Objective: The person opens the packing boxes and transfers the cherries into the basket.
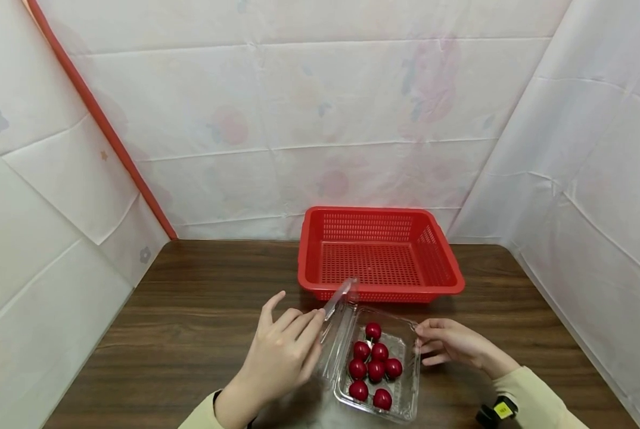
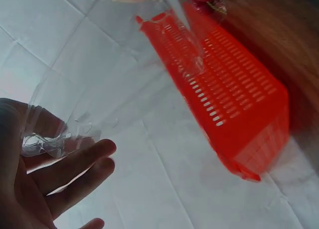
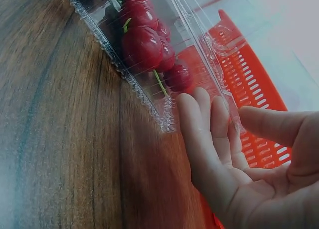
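Note:
A clear plastic clamshell box point(image 1: 412, 381) sits on the table with several dark red cherries point(image 1: 376, 370) in its base. Its hinged lid point(image 1: 337, 298) stands raised on the left side. My left hand point(image 1: 279, 351) is at this lid, its fingers extended against the outer edge. In the left wrist view, the lid's clear rim point(image 2: 50, 144) crosses the fingers. My right hand point(image 1: 449, 342) pinches the right rim of the base between thumb and fingers. Green stems point(image 3: 159, 83) show on the cherries in the right wrist view.
A red perforated plastic basket point(image 1: 381, 296) stands just behind the box, with nothing in it. The dark wood table point(image 1: 202, 310) is bounded by a pale patterned cloth point(image 1: 277, 107) at the back and sides. A red strip point(image 1: 100, 116) runs down the left corner.

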Tool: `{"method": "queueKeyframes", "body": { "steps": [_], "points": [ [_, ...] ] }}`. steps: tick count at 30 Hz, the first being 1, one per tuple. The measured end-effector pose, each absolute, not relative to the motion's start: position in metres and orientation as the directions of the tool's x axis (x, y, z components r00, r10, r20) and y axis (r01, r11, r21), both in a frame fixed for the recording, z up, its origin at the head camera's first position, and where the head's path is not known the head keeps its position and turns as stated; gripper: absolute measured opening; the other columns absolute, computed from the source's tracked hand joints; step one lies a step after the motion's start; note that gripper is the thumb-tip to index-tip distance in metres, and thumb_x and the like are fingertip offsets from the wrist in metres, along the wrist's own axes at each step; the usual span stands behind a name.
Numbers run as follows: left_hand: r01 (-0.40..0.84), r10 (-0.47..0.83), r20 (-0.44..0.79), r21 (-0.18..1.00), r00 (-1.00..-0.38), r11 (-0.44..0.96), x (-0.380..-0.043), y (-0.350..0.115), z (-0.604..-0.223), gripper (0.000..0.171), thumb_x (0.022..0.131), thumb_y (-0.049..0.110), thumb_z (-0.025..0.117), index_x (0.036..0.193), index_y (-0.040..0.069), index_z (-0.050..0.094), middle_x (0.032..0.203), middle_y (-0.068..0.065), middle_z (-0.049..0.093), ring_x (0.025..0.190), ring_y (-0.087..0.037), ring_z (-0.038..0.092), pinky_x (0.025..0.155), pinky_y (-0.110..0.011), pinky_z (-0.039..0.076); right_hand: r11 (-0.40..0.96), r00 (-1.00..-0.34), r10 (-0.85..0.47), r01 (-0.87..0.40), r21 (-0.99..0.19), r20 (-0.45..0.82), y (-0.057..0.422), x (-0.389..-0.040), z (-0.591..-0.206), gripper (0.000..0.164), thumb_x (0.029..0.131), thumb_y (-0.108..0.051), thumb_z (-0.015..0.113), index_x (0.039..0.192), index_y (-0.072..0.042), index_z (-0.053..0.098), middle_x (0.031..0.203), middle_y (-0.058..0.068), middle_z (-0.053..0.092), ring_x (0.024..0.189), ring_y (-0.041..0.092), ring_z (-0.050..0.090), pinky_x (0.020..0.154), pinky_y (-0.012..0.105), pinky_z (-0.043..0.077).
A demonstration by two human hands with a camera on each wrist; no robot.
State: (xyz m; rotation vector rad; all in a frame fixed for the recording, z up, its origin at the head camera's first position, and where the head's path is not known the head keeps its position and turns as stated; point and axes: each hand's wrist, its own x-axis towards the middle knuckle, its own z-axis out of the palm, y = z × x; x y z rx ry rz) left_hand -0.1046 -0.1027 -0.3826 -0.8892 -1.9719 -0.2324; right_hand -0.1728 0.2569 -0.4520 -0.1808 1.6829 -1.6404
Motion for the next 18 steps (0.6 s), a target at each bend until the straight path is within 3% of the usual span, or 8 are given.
{"method": "queueKeyframes", "body": {
  "steps": [9, 18],
  "points": [
    [0.632, 0.438, 0.856, -0.183, -0.274, 0.753, -0.1, -0.117, -0.389, 0.029, 0.087, 0.015, 0.046, 0.092, 0.001, 0.071, 0.076, -0.004, 0.068, 0.07, -0.021, 0.058, 0.092, -0.06, 0.036, 0.165, -0.711, -0.573, 0.387, -0.907, -0.408, 0.252, -0.179, -0.445, 0.019, 0.099, -0.02, 0.047, 0.105, -0.003, 0.051, 0.09, 0.004, 0.06, 0.088, 0.015, 0.064, 0.081, 0.042, 0.054],
    [0.596, 0.424, 0.844, -0.161, -0.33, 0.786, -0.094, -0.135, -0.398, 0.029, 0.089, 0.018, 0.047, 0.086, 0.001, 0.071, 0.065, -0.004, 0.063, 0.066, -0.02, 0.055, 0.09, -0.06, 0.038, 0.137, -0.722, -0.577, 0.376, -0.916, -0.383, 0.248, -0.182, -0.445, 0.019, 0.1, -0.018, 0.046, 0.107, -0.001, 0.049, 0.09, 0.004, 0.059, 0.086, 0.014, 0.063, 0.08, 0.039, 0.055]
  ]
}}
